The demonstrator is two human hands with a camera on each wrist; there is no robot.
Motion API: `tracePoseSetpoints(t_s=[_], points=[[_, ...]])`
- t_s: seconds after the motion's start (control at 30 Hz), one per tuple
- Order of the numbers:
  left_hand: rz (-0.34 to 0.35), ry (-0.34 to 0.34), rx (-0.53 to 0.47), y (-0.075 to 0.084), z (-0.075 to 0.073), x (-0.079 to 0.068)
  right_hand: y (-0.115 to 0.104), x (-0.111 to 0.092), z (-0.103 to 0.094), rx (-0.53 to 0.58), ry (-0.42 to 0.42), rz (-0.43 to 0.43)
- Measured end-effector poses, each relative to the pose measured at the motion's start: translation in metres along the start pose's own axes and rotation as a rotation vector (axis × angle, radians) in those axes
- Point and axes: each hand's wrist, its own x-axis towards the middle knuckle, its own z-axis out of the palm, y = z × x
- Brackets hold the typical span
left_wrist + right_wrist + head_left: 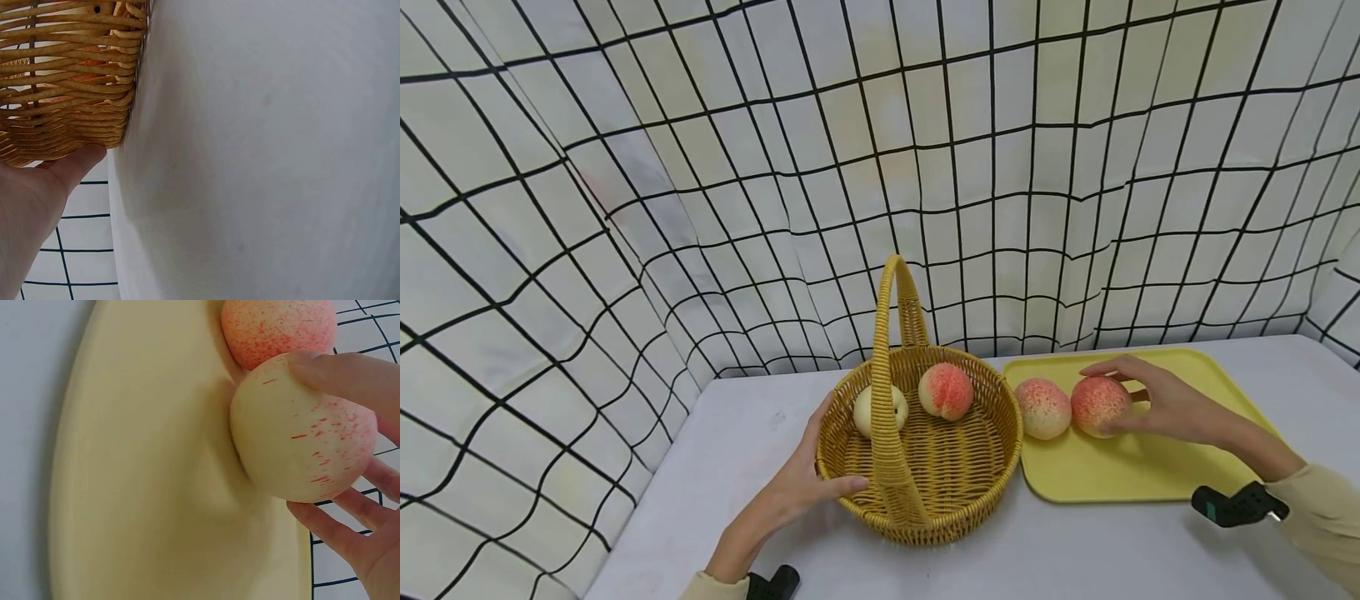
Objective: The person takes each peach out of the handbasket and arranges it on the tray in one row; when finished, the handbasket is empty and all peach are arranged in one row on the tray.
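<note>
A yellow-brown wicker basket with a tall arched handle stands on the table in the head view. My left hand grips its left side, thumb over the rim and fingers along the outer wall. Inside the basket lie a pale peach, partly behind the handle, and a pink-red peach. To the right, my right hand holds a speckled peach over the yellow tray, thumb and fingers on opposite sides of it. Another speckled peach rests on the tray right beside it.
The tray sits close to the basket's right side on a white table. Behind and at the left, a white wall covering with black grid lines closes in the table. Black wrist devices are worn at both sleeves.
</note>
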Motion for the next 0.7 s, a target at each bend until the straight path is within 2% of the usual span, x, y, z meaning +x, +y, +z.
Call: tracePoseSetpoints(t_s=[0.17, 0.33, 0.5, 0.7], points=[[-0.005, 0.0, 0.0, 0.0, 0.001, 0.001, -0.01, 0.007, -0.01, -0.054, 0.02, -0.054], [-0.008, 0.002, -0.014, -0.003, -0.001, 0.0, -0.037, 0.027, -0.013, -0.061, 0.031, -0.138], [-0.005, 0.0, -0.014, -0.003, -0.002, 0.0, -0.074, 0.054, 0.0, -0.006, 0.012, -0.234], [0.0, -0.002, -0.017, 0.0, -0.001, 0.0, -0.108, 0.083, 0.025, 0.055, -0.046, -0.273]])
